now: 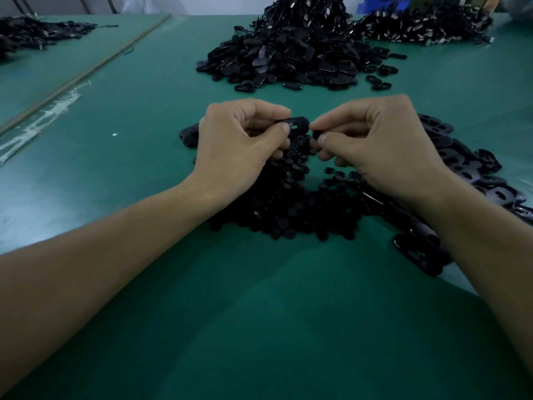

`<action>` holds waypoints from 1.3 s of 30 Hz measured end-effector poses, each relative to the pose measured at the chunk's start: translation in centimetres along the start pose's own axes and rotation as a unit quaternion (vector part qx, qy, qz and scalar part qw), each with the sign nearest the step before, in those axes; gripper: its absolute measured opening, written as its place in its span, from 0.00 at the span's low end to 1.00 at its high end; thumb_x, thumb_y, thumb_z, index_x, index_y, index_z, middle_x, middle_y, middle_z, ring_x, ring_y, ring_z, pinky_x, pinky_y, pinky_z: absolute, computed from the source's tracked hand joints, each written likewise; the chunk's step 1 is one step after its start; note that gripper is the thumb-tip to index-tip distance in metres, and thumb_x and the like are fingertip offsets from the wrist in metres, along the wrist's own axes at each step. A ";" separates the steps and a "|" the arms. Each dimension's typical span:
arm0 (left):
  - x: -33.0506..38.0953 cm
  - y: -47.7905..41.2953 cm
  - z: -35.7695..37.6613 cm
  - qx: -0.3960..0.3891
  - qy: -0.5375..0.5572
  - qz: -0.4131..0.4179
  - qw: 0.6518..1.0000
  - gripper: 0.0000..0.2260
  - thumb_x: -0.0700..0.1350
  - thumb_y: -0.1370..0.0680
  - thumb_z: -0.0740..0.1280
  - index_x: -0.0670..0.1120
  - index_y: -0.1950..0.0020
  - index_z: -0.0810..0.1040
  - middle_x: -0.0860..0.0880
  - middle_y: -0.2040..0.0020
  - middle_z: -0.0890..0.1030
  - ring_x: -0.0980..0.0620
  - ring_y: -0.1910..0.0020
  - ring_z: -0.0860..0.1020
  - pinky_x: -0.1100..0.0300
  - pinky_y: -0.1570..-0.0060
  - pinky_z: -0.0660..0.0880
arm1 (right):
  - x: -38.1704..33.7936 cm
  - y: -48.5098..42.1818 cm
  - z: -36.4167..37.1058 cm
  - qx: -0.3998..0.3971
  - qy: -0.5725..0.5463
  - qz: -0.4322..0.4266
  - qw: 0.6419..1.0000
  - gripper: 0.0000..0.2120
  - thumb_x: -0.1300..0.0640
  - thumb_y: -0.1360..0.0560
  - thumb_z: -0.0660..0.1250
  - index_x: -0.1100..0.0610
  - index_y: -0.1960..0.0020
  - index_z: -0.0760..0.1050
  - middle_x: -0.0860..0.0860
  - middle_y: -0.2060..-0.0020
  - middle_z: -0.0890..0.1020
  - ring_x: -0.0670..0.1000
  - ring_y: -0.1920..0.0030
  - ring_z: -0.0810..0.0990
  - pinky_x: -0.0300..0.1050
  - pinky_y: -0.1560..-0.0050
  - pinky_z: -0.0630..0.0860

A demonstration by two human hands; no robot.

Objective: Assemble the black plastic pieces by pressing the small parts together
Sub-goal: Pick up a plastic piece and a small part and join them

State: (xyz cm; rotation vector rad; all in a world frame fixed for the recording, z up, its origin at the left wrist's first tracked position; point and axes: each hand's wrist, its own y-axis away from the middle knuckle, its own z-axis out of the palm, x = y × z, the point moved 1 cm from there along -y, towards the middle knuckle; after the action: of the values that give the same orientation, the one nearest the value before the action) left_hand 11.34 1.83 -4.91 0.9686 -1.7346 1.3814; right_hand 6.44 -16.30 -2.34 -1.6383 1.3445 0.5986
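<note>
My left hand (239, 142) pinches a black oval plastic piece (298, 125) with a small slot in it, held just above the table. My right hand (372, 142) pinches a small round black button part (316, 135) between thumb and forefinger, right beside the oval piece's right end. The two parts are almost touching. Below both hands lies a heap of small round black parts (282, 209). A row of black oval pieces (467, 166) lies under and beyond my right wrist.
A large heap of black oval pieces (288, 56) sits further back on the green table (144, 111). Another pile (432, 24) lies at the back right, and a smaller dark pile (28, 33) at the back left. A few oval pieces (189, 135) lie left of my left hand.
</note>
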 end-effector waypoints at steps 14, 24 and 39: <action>0.0 0.0 0.1 -0.007 -0.002 0.006 1.000 0.07 0.37 0.25 0.73 0.50 0.54 0.84 0.50 0.62 0.86 0.52 0.62 0.86 0.62 0.62 0.81 | 0.1 0.0 0.0 0.011 -0.074 0.016 0.997 0.06 0.64 0.27 0.75 0.54 0.54 0.82 0.49 0.64 0.86 0.47 0.62 0.86 0.35 0.59 0.79; 0.0 0.0 0.0 -0.004 0.009 0.007 1.000 0.08 0.37 0.25 0.73 0.50 0.54 0.84 0.49 0.62 0.86 0.52 0.62 0.86 0.63 0.61 0.81 | 0.3 -0.3 0.1 0.012 -0.092 0.016 0.996 0.06 0.65 0.26 0.74 0.54 0.56 0.82 0.50 0.64 0.87 0.49 0.61 0.87 0.37 0.59 0.81; 0.0 0.0 0.1 -0.008 0.016 0.007 1.000 0.08 0.38 0.25 0.73 0.51 0.53 0.84 0.50 0.61 0.87 0.51 0.61 0.86 0.61 0.61 0.82 | -0.1 -0.2 0.3 0.025 -0.081 0.004 0.996 0.10 0.65 0.23 0.70 0.51 0.52 0.83 0.50 0.64 0.84 0.46 0.63 0.81 0.35 0.61 0.78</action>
State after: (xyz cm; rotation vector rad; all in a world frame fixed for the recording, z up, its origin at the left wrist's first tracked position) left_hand 11.34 1.78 -4.94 0.9232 -1.7290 1.3834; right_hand 6.69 -16.04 -2.31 -1.5124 1.2384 0.6823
